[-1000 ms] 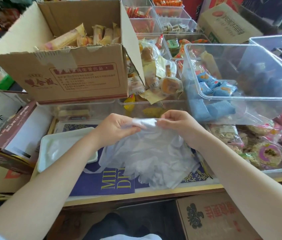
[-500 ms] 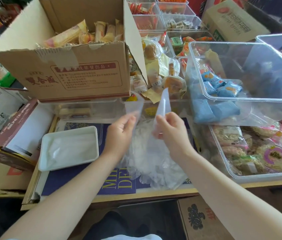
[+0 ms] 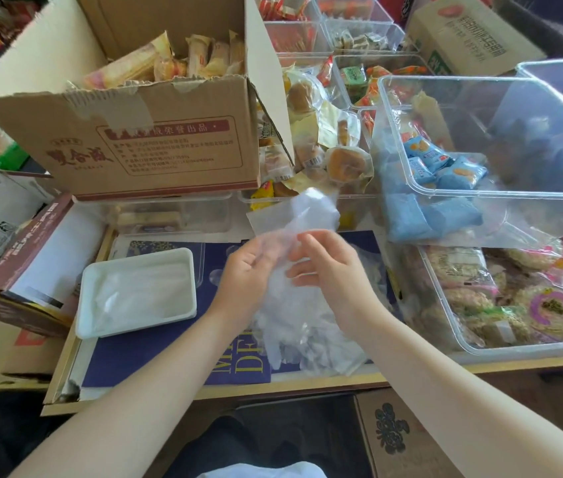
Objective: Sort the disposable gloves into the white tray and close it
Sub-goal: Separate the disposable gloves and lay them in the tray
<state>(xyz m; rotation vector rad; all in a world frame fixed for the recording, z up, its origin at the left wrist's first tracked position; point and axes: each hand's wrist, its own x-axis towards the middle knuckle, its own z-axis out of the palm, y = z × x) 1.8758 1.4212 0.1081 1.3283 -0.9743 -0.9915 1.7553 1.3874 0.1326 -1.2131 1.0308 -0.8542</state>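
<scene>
A heap of clear disposable gloves [image 3: 307, 336] lies on the dark blue sheet in front of me. One clear glove [image 3: 302, 212] stands up from the heap between my hands. My left hand [image 3: 249, 270] grips it from the left, palm turned to me. My right hand [image 3: 328, 267] touches its lower part with straight, spread fingers. The white tray [image 3: 86, 298] sits to the left of my left hand, open, with some clear gloves [image 3: 142, 291] lying flat inside. No lid for the tray shows.
A large cardboard box of snacks [image 3: 155, 146] stands behind the tray. Clear plastic bins [image 3: 487, 208] with wrapped snacks crowd the right side. A brown-edged box [image 3: 28, 257] lies at the left. The wooden table edge [image 3: 224, 391] runs close to me.
From bunching the pile together, my hands lifted one glove up and spread it. Now they have dropped closer together, and the glove stands crumpled above them.
</scene>
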